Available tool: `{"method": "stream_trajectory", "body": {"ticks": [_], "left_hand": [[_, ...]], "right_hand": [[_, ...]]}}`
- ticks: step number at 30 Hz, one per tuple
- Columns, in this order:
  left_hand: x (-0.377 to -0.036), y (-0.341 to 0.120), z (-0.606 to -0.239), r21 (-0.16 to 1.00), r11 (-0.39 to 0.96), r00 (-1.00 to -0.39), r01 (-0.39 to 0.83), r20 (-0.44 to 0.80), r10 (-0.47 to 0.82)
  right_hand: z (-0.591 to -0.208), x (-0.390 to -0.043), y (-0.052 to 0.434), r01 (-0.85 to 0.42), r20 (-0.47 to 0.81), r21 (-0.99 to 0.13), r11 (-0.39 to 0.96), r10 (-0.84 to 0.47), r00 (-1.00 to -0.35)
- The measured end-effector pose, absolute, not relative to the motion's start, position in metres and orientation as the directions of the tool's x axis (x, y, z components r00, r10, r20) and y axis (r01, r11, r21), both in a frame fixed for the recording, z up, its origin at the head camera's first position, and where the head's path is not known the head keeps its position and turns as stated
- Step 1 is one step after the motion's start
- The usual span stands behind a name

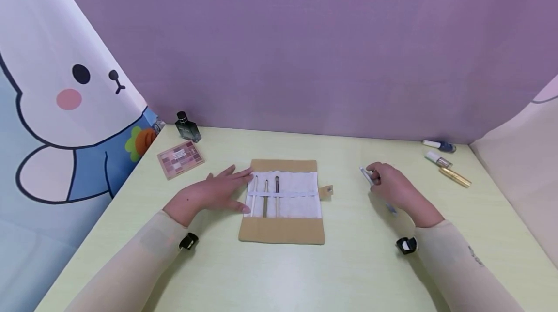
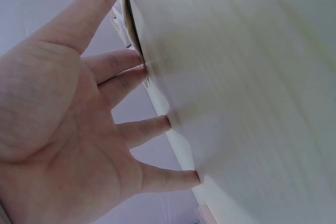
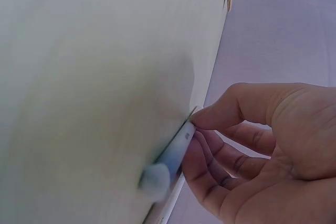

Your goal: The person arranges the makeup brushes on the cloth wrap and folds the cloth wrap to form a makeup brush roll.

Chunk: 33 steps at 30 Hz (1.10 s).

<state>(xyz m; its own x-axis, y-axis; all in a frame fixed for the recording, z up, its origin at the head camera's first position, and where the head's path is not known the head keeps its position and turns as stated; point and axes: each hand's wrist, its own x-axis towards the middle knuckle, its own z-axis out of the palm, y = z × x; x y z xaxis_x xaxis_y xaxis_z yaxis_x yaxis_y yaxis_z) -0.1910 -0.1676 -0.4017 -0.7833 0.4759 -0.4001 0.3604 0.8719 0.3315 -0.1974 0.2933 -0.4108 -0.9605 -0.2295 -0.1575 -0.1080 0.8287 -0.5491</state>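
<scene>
Between my right grip's (image 1: 394,187) curled fingers sits a white brush (image 1: 377,190), low over the counter (image 1: 348,263) right of the tan brush roll (image 1: 283,200), whose left edge my flat, open left grip (image 1: 213,193) presses.

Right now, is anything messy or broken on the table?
Nothing stands out. The brush roll lies open and flat with three brushes tucked under its strap, the left hand rests on its edge, and the right hand holds another brush.
</scene>
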Motion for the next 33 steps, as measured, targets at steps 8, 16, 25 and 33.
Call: {"method": "stream_trajectory", "body": {"ticks": [8, 16, 25, 33], "left_hand": [[-0.192, -0.168, -0.403, 0.329, 0.874, -0.785, 0.357, -0.401, 0.472], [-0.192, -0.168, -0.401, 0.323, 0.874, -0.785, 0.364, -0.398, 0.474], [-0.191, -0.167, -0.400, 0.330, 0.873, -0.783, 0.360, -0.401, 0.475], [-0.191, -0.167, -0.399, 0.323, 0.872, -0.784, 0.368, -0.396, 0.478]], "right_hand": [[-0.411, -0.196, 0.294, -0.117, -0.148, -0.539, 0.834, -0.231, -0.961], [-0.407, -0.194, 0.294, -0.122, -0.137, -0.555, 0.823, -0.235, -0.962], [-0.405, -0.193, 0.294, -0.107, -0.136, -0.584, 0.805, -0.227, -0.964], [-0.400, -0.191, 0.288, -0.123, -0.110, -0.623, 0.773, -0.243, -0.964]]}}
